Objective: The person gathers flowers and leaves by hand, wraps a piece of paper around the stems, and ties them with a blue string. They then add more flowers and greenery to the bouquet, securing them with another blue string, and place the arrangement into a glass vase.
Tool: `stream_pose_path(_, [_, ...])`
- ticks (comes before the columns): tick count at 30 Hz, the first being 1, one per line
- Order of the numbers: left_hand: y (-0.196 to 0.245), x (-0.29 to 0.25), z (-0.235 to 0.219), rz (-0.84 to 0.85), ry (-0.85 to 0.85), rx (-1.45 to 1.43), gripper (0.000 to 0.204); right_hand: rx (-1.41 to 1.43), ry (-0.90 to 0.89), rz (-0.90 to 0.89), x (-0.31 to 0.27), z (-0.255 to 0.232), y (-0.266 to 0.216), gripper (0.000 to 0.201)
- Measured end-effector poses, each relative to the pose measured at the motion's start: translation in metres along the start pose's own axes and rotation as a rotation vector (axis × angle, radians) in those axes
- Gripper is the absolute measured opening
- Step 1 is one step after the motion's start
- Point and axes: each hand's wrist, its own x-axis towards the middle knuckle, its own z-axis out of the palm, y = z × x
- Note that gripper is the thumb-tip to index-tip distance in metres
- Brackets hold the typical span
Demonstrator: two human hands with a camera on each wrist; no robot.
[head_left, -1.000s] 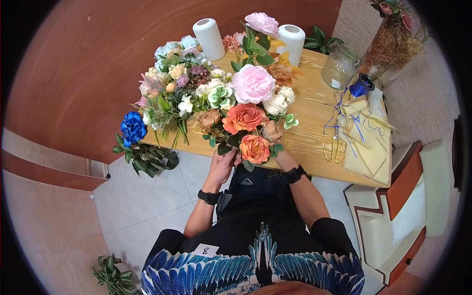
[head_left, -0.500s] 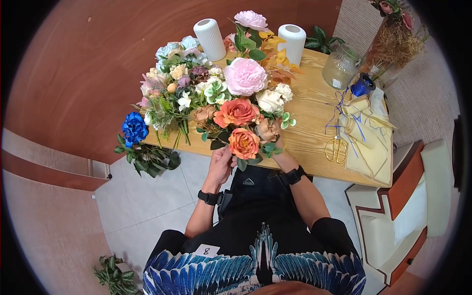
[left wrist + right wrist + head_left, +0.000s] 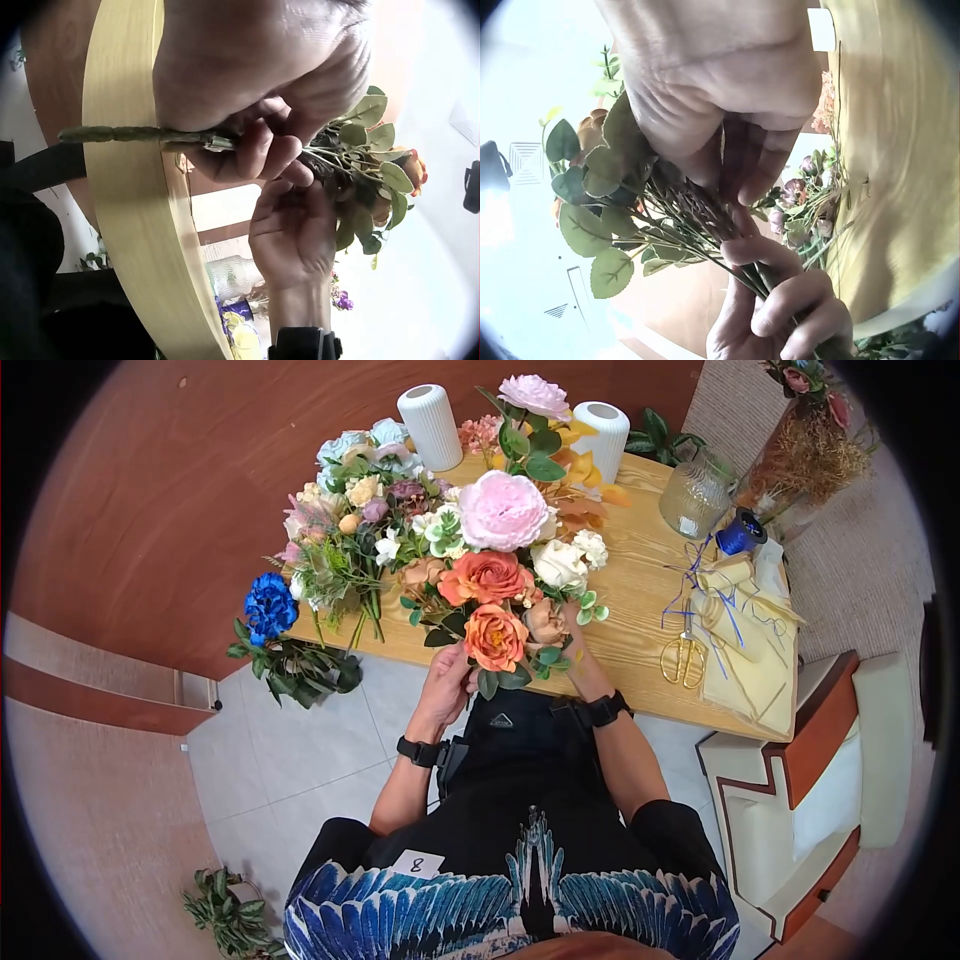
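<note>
A bouquet of pink, orange, white and tan flowers [image 3: 503, 510] is held upright over the table's near edge. My left hand [image 3: 446, 682] grips its stems below the blooms; in the right wrist view the fingers of that left hand [image 3: 784, 304] curl round the stems [image 3: 742, 279]. Higher up, close under the leaves, my right hand [image 3: 720, 75] pinches the stems between thumb and fingers. The left wrist view shows a thick green stem [image 3: 112, 135] sticking out past my left hand [image 3: 255, 67], with the right hand [image 3: 294, 236] beside it. Blooms partly cover the right hand [image 3: 580, 652] in the head view.
More flowers [image 3: 345, 525] lie on the table's left, with a blue flower [image 3: 270, 608] at its edge. Two white vases [image 3: 432, 428] and a glass vase [image 3: 697, 495] stand behind. Gold scissors [image 3: 683, 660], a blue ribbon spool [image 3: 741, 532] and yellowish wrapping [image 3: 745, 685] lie right.
The bouquet's lower blooms have moved left and slightly away from my body. Its top pink flower swung left, then back right. Both hands still hold the stems.
</note>
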Motion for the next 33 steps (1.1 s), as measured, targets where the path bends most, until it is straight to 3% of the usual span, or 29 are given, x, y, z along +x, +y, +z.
stream_pose_path(2, [0.005, -0.001, 0.003, -0.082, 0.028, 0.001, 0.019, 0.049, 0.007, 0.037, -0.002, 0.004, 0.005, 0.042])
stream_pose_path(4, [0.012, -0.005, 0.011, -0.137, 0.086, 0.017, 0.02, -0.535, 0.467, -0.226, -0.005, 0.032, 0.021, 0.042])
stream_pose_path(5, [0.008, -0.004, 0.009, -0.138, 0.072, -0.011, 0.02, -0.535, 0.467, -0.226, -0.002, 0.025, 0.015, 0.042])
stream_pose_path(7, [0.008, -0.003, 0.012, -0.117, 0.016, -0.091, 0.021, 0.14, 0.018, 0.062, 0.006, 0.002, 0.0, 0.043])
stream_pose_path(8, [0.004, -0.002, 0.01, -0.118, 0.014, -0.09, 0.021, 0.14, 0.018, 0.06, 0.006, 0.007, 0.001, 0.043])
stream_pose_path(14, [-0.007, 0.001, 0.008, -0.105, -0.013, -0.086, 0.022, -0.591, 0.739, -0.148, -0.004, 0.049, 0.012, 0.048])
stream_pose_path(15, [-0.007, 0.002, 0.01, -0.094, -0.034, -0.079, 0.022, 0.056, 0.19, -0.025, -0.016, -0.005, 0.003, 0.052])
stream_pose_path(16, [-0.007, 0.002, 0.012, -0.083, -0.055, -0.074, 0.022, 0.054, 0.191, -0.026, -0.018, -0.008, 0.003, 0.052])
stream_pose_path(18, [-0.007, 0.002, 0.014, -0.098, -0.02, -0.073, 0.023, 0.093, 0.022, -0.015, -0.019, -0.006, 0.003, 0.056])
stream_pose_path(19, [-0.009, 0.002, 0.012, -0.099, -0.028, -0.068, 0.023, 0.092, 0.021, -0.014, -0.021, -0.004, 0.004, 0.056])
stream_pose_path(22, [-0.009, 0.0, 0.013, -0.099, 0.008, -0.041, 0.024, -0.447, 0.714, 0.012, -0.025, 0.019, 0.005, 0.058])
stream_pose_path(23, [-0.011, -0.001, 0.014, -0.096, 0.052, -0.023, 0.024, -0.448, 0.713, 0.007, -0.028, 0.016, 0.005, 0.058])
stream_pose_path(26, [-0.008, 0.0, 0.016, -0.119, -0.039, -0.061, 0.024, -0.755, 0.058, -0.241, -0.045, -0.03, 0.003, 0.052])
stream_pose_path(27, [-0.009, 0.0, 0.014, -0.135, -0.035, -0.087, 0.024, 0.037, -0.091, -0.032, -0.042, -0.052, -0.004, 0.059])
stream_pose_path(31, [-0.006, -0.001, 0.018, -0.16, -0.046, -0.096, 0.023, -0.278, -0.202, -0.151, -0.046, -0.076, -0.007, 0.059])
stream_pose_path(33, [-0.01, 0.003, 0.017, -0.14, -0.088, -0.105, 0.022, 0.13, 0.246, 0.11, -0.046, -0.019, -0.02, 0.066])
